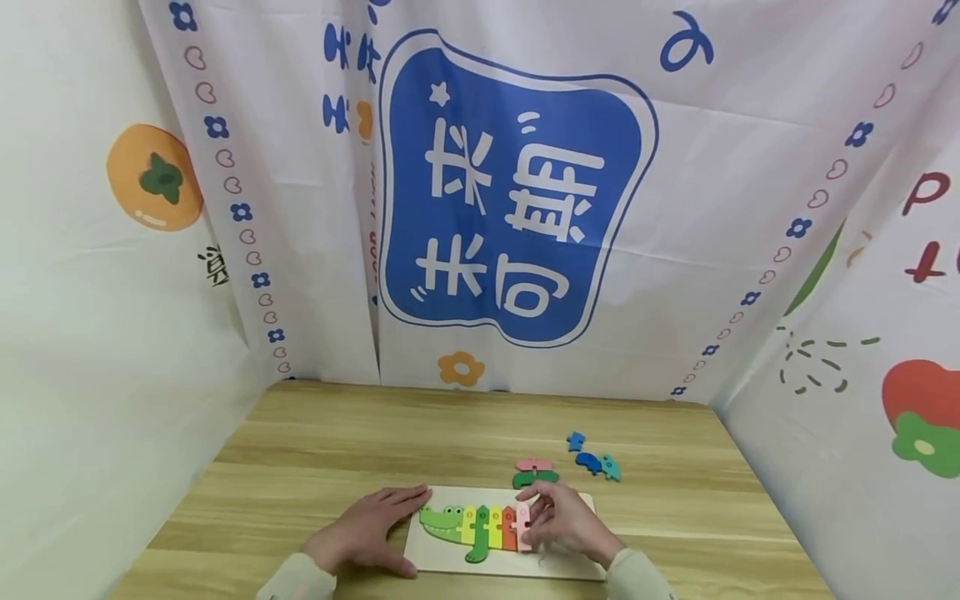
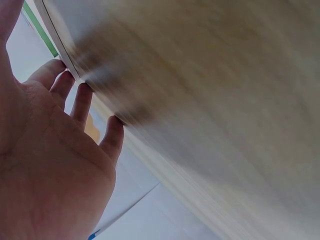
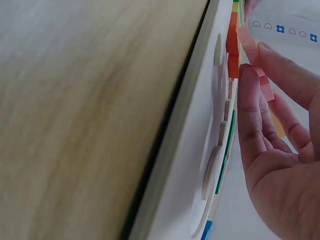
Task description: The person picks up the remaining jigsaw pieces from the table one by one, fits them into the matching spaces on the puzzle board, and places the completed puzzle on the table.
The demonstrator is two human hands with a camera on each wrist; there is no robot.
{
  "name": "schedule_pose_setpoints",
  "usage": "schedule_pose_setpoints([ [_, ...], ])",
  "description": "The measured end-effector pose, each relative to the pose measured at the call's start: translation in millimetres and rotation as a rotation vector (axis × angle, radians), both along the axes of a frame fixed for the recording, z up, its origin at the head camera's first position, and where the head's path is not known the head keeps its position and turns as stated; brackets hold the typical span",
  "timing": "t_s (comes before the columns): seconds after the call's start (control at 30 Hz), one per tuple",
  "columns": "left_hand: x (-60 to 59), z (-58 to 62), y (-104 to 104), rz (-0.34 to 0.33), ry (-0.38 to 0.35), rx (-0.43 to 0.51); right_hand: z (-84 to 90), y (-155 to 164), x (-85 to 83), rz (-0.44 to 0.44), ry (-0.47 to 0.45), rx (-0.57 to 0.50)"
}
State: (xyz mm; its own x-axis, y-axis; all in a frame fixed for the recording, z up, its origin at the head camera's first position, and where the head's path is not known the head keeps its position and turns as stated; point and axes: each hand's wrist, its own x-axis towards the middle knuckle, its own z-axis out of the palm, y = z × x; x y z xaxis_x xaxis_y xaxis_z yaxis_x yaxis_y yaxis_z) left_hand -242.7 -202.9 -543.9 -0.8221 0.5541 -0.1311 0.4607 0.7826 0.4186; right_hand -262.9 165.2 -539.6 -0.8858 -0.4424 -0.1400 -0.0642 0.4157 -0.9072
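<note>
A crocodile puzzle board [image 1: 450, 563] lies on the wooden table, with the green crocodile head [image 1: 442, 522] at its left. Yellow, green and orange-red body pieces stand in a row beside the head. My left hand [image 1: 369, 530] rests at the board's left end, fingertips at its upper corner and thumb near the lower one. Between thumb and fingers, my right hand [image 1: 568, 522] pinches a pink puzzle piece [image 3: 248, 44]. In the right wrist view that piece is tilted, right by the orange piece [image 3: 232, 35]. The right hand hides part of the board's right half.
Behind the board lie a loose pink piece [image 1: 534, 464] and a dark green piece [image 1: 534, 479]. Farther right are blue pieces [image 1: 587, 462] and a teal piece [image 1: 611, 467]. Printed white cloth [image 1: 322, 250] closes in the wooden table [image 1: 360, 425] at the back and sides.
</note>
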Motion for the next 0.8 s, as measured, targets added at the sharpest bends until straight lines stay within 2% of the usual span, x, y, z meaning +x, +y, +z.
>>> schedule_pose_setpoints([
  [0.4, 1.3, 0.8, 3.0, 0.012, -0.019, 0.012, -4.1, -0.5, -0.8, 0.000, 0.006, 0.031],
  [0.8, -0.6, -0.7, 1.4, 0.018, -0.017, 0.015, -4.1, -5.9, -2.3, -0.013, 0.069, 0.140],
])
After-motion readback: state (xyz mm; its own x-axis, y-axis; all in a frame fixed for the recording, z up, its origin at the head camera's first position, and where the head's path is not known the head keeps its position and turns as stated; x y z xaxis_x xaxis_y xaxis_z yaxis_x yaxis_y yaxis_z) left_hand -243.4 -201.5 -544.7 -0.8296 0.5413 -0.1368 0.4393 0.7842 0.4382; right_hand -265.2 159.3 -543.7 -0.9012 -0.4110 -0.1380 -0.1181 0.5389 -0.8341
